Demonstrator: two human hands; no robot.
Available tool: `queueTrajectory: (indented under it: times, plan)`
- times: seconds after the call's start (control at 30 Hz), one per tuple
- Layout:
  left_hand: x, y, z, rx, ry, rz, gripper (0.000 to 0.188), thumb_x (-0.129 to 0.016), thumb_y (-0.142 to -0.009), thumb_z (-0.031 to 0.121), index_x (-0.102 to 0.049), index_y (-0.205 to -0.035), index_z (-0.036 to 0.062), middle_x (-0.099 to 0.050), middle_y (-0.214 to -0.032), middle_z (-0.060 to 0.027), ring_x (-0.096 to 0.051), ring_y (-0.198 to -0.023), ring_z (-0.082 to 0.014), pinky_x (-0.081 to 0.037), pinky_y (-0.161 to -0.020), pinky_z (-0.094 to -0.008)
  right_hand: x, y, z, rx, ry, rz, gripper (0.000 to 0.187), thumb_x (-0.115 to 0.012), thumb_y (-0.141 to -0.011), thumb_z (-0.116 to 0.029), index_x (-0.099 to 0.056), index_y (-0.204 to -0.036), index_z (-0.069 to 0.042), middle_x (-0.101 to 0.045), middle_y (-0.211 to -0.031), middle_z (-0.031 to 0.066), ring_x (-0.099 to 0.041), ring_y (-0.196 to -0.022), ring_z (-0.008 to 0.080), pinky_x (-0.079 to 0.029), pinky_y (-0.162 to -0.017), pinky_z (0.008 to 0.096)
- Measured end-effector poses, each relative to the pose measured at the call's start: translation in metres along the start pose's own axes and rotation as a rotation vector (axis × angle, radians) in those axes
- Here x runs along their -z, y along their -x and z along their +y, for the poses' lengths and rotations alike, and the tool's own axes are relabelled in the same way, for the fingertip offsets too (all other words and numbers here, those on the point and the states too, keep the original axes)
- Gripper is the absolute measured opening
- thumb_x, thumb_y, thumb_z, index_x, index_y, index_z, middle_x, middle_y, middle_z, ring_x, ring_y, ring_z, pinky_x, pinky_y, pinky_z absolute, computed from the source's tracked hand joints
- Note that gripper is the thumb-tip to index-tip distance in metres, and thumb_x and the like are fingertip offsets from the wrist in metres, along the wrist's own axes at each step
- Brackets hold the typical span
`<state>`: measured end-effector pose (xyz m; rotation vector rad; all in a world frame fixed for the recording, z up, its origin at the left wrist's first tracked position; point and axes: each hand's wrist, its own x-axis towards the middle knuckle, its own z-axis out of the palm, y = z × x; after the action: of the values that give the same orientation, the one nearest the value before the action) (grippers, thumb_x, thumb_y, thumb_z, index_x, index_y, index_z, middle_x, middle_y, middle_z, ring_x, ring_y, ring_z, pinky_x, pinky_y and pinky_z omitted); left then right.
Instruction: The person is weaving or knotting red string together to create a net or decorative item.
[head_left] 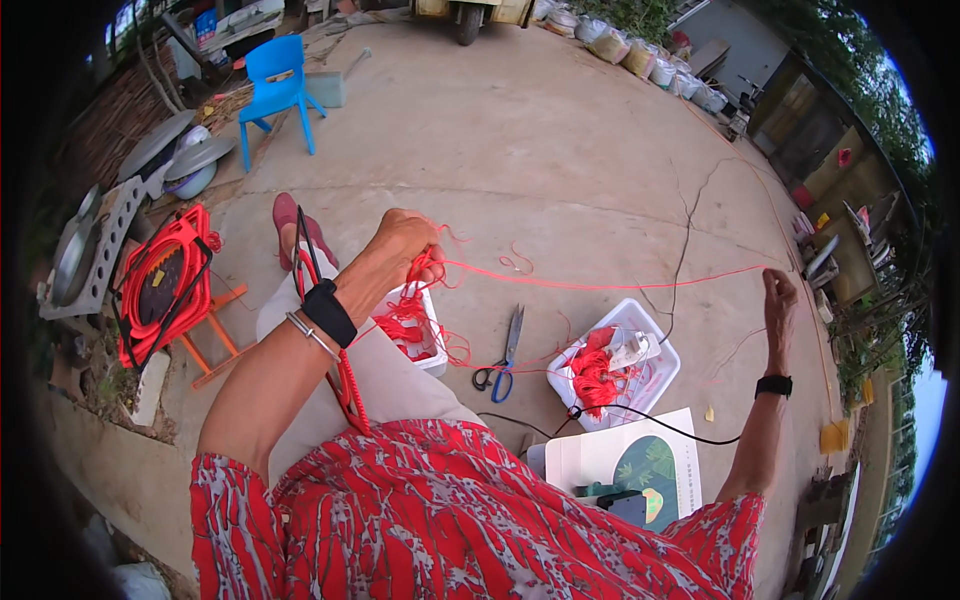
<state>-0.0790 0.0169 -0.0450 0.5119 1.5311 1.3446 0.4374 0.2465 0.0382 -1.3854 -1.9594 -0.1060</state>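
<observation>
My left hand (402, 238) is closed on red cord (590, 287), with loops and loose ends hanging around its fingers. The cord runs nearly straight across to my right hand (780, 290), which pinches it far out to the right. Below my left hand, a white basket (440, 350) holds tangled red cord. Another white basket (660, 382) stands on the ground between my hands, with red cord bundles (592, 384) and a white device (632, 349) inside. Scissors (512, 345) with a blue and black handle lie between the baskets. A braided red cord (350, 395) hangs by my left forearm.
A printed cardboard box (675, 425) stands near my body, below the right basket. At left are a red folding stool (165, 285), a blue chair (277, 90) and metal lids (155, 145). A black cable (685, 235) crosses the concrete. Sacks (640, 58) line the far edge.
</observation>
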Motion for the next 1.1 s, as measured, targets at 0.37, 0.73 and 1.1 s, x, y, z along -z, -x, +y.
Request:
queueTrajectory:
  times: [0.37,0.73,1.1]
  plan:
    - [-0.02,0.014,0.005,0.051,0.053,-0.189,0.016,-0.054,-0.085,0.002,-0.049,-0.097,-0.0064,-0.06,-0.073,-0.018,-0.064,-0.059,-0.0284,-0.055,-0.05,-0.0368,-0.106,0.085,-0.213,-0.033,-0.868,-0.765,0.026,-0.061,-0.085,-0.013,-0.063,-0.109,-0.002,-0.066,-0.097,0.0052,-0.058,-0.082,0.0096,-0.046,-0.071,0.025]
    - [-0.015,0.013,0.006,0.016,0.089,-0.192,0.014,-0.055,-0.086,0.005,-0.053,-0.093,-0.0067,-0.061,-0.075,-0.0173,-0.065,-0.063,-0.0269,-0.057,-0.056,-0.0369,-0.162,0.125,-0.273,0.076,-1.065,-0.996,0.014,-0.065,-0.085,-0.014,-0.064,-0.09,0.0,-0.064,-0.083,0.0025,-0.055,-0.072,0.0079,-0.044,-0.066,0.0219]
    - [0.01,0.004,0.017,-0.184,0.274,0.072,0.011,-0.055,-0.079,0.001,-0.053,-0.087,-0.0062,-0.06,-0.066,-0.0168,-0.062,-0.052,-0.0259,-0.054,-0.045,-0.0342,-0.077,0.086,-0.004,-0.638,-0.786,-0.569,0.017,-0.058,-0.087,-0.02,-0.06,-0.088,-0.003,-0.061,-0.075,0.0069,-0.051,-0.052,0.0089,-0.037,-0.046,0.0212]
